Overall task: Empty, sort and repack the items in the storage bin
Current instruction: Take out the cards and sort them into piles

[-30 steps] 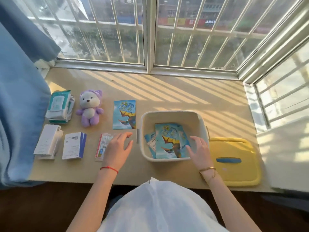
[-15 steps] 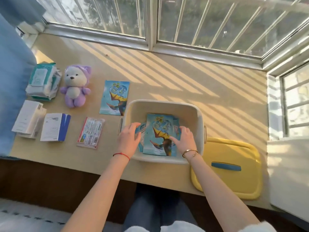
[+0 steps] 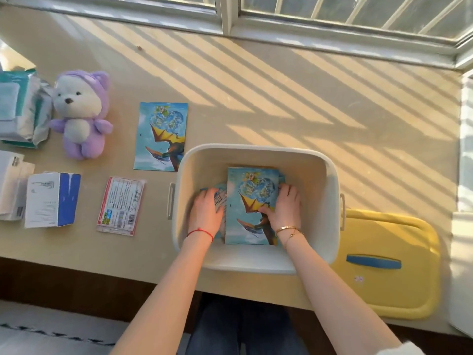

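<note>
The white storage bin [image 3: 311, 175] stands near the table's front edge. Inside it lies a stack of blue illustrated packets [image 3: 252, 190], with another packet [image 3: 220, 195] showing its printed back at the left. My left hand [image 3: 206, 211] is down in the bin, its fingers curled over that left packet. My right hand [image 3: 284, 206] grips the stack's right edge, thumb on top. One more blue packet [image 3: 161, 137] lies flat on the table left of the bin. The yellow lid [image 3: 384, 237] with a blue handle lies to the right of the bin.
Sorted along the left are a purple plush bear [image 3: 80, 114], a teal wipes pack [image 3: 20, 108], white boxes [image 3: 10, 185], a blue-and-white box [image 3: 52, 199] and a red-edged sachet [image 3: 120, 204]. A barred window [image 3: 230, 21] runs along the back.
My left hand left the sachet on the table and went into the bin. Both hands now close on the blue packets. The camera has tilted further down over the bin.
</note>
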